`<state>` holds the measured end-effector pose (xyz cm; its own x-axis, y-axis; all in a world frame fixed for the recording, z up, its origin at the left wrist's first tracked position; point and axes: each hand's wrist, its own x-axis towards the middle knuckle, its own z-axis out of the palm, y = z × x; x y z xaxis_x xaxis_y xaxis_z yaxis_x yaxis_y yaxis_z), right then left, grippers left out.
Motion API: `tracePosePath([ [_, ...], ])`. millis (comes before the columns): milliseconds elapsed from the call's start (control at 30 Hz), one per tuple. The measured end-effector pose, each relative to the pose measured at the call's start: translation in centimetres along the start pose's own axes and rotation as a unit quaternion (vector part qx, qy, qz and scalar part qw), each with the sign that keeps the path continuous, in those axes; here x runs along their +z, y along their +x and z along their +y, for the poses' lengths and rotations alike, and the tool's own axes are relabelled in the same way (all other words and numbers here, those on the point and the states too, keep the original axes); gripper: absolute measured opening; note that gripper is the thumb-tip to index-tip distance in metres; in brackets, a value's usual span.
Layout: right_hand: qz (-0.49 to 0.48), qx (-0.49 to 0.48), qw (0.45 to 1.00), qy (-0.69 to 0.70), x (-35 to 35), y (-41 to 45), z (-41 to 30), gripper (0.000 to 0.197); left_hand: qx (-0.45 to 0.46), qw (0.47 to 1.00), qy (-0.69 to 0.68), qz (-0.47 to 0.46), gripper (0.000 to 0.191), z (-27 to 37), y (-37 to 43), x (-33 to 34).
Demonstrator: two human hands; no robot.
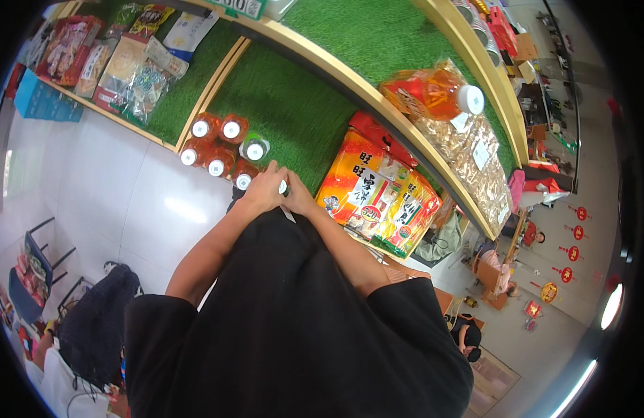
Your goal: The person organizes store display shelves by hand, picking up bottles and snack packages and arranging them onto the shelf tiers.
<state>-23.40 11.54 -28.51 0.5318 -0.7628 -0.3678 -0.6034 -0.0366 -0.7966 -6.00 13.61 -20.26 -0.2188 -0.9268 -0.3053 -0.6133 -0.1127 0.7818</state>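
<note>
My left hand (264, 188) and my right hand (300, 196) close in from both sides on a white-capped bottle (282, 187). Its cap shows between them, while fingers and palms hide most of its body. Left of my hands, several amber drink bottles (216, 166) with white caps stand close together at the front edge of a shelf lined with green artificial turf (290, 99). One amber bottle (243, 180) is right beside my left hand. Behind it stands a bottle with a green label (255, 150), also white-capped.
Orange rice cracker bags (353, 183) lie on the shelf to the right. An upper wood-edged shelf (395, 109) overhangs it, bearing a large amber bottle (431, 96) and bags of brown dried food (470, 157). Snack packs (123, 68) fill the left compartment. Several people are in the background.
</note>
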Motion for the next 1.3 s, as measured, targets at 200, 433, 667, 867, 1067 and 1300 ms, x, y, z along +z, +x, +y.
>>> tracePosePath([
  [200,0.156,-0.101,0.981,0.059,-4.8,-5.0,-6.0,0.082,0.156,0.986,-0.022,0.057,0.033,10.0,-3.3,-6.0],
  [433,0.342,-0.228,0.908,0.080,-14.9,-11.7,-18.2,0.081,0.259,0.952,-0.042,0.155,0.062,21.2,-8.3,-12.9],
  [667,0.468,-0.364,0.800,0.091,-20.4,-17.3,-26.0,0.084,0.309,0.943,-0.030,0.122,0.084,25.9,-9.4,-13.2],
  [867,0.493,-0.454,0.742,0.020,-28.3,-19.5,-30.8,0.083,0.437,0.880,-0.051,0.180,0.069,34.2,-7.6,-16.2],
  [1067,0.503,-0.606,0.613,-0.060,-36.4,-14.1,-34.4,0.082,0.533,0.817,-0.131,0.177,0.075,38.4,-0.7,-19.7],
  [1300,0.517,-0.484,0.702,-0.076,-36.3,-4.0,-30.9,0.088,0.450,0.799,-0.396,0.049,0.082,33.4,11.8,-20.9],
])
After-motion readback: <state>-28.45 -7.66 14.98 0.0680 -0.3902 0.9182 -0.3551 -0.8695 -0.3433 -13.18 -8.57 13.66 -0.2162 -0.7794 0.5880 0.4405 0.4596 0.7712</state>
